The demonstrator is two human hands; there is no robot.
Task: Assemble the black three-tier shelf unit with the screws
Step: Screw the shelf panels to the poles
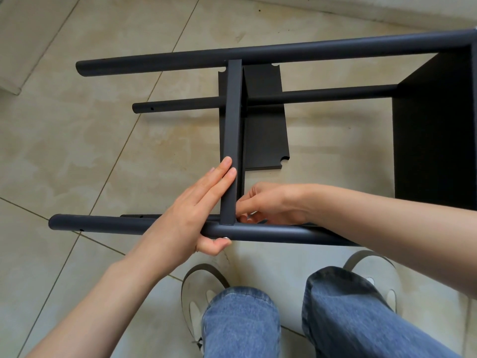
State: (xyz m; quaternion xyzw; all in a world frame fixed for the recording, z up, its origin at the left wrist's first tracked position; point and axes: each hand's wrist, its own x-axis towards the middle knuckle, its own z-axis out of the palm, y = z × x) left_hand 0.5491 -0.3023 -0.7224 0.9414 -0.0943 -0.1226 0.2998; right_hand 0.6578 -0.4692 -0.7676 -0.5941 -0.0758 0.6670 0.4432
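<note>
I see the frame [258, 55] lying on its side on the floor [77, 151]. A panel [436, 130] closes it at 3 o'clock; a shelf [233, 140] stands mid-frame, another [265, 140] flat beneath. My feet are at 6.

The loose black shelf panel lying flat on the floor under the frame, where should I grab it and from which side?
Take the loose shelf panel by its near edge, beside the notched corner, coming from your right-hand side. It lies flat on the tiles, the poles cross above its far half, and only that near edge juts out clear.
</note>
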